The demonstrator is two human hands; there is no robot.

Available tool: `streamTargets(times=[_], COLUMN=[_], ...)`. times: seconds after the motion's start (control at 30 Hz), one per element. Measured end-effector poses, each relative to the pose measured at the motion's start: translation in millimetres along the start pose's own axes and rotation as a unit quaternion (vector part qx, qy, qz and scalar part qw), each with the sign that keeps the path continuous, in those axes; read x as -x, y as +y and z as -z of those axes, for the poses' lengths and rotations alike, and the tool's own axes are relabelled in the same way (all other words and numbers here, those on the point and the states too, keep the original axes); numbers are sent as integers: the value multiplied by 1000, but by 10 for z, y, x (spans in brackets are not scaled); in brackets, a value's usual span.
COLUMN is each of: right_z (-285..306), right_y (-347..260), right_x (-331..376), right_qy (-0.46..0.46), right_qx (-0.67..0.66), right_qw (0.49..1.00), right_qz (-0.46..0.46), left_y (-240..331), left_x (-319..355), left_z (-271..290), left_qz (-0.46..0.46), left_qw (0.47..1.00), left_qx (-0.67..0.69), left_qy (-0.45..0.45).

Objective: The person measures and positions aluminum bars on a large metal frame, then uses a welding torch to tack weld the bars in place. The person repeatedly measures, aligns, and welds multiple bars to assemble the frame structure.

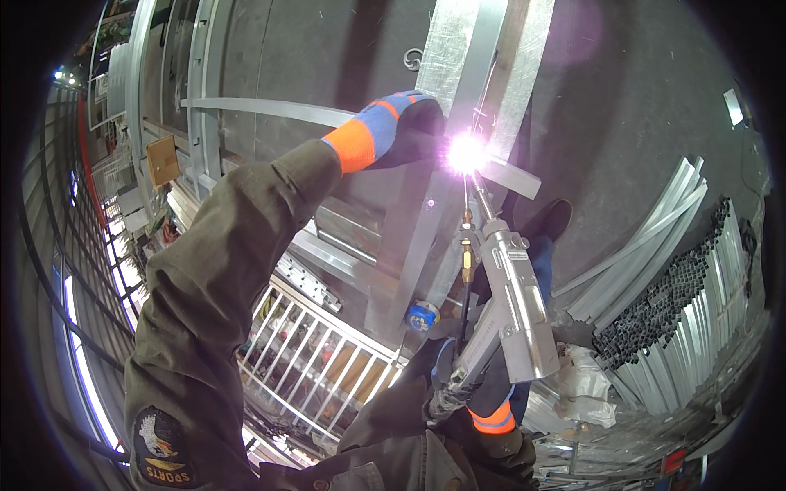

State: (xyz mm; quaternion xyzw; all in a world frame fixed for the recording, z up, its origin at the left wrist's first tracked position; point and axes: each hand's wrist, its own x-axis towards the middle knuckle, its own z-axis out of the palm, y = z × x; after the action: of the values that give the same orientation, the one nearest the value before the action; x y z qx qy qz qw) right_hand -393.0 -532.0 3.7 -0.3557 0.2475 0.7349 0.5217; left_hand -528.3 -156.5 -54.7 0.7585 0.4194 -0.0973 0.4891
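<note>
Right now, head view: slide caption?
Right hand holds a torch at a bright flare by metal bars, left hand close by.

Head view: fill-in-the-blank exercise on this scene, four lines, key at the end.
1. The torch is gripped in the ____ hand.
2. The glove cuff on the left hand is ____ in colour.
3. The bars of the railing are ____ in colour.
4. Of the railing and the tubes, nearer the picture's right edge are the ____.

Missing words: right; orange; white; tubes.
</note>
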Motion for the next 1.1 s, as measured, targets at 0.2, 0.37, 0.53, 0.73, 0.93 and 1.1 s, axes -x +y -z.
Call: streamTargets(times=[0.2,0.37,0.53,0.73,0.93,1.1], right_z=[24,179,290,293,96,-161], right_y=[11,84,96,-53,-746,-1225], right_x=[44,150,193,284,195,123], right_qy=[16,37,47,56,24,-66], right_qx=[-2,-4,-7,-10,-15,181], right_qw=[1000,999,999,998,999,977], right_qz=[-2,0,-1,-11,18,90], left_y=[29,47,52,180,98,220], left_x=[1,-38,-53,-26,89,605], left_z=[2,-8,-14,13,-79,-482], left_qz=[21,33,45,84,2,-109], left_qw=[1000,999,998,996,995,895], left_qx=[-18,-29,-42,-30,-61,-192], left_qy=[-1,-6,-10,-4,82,389])
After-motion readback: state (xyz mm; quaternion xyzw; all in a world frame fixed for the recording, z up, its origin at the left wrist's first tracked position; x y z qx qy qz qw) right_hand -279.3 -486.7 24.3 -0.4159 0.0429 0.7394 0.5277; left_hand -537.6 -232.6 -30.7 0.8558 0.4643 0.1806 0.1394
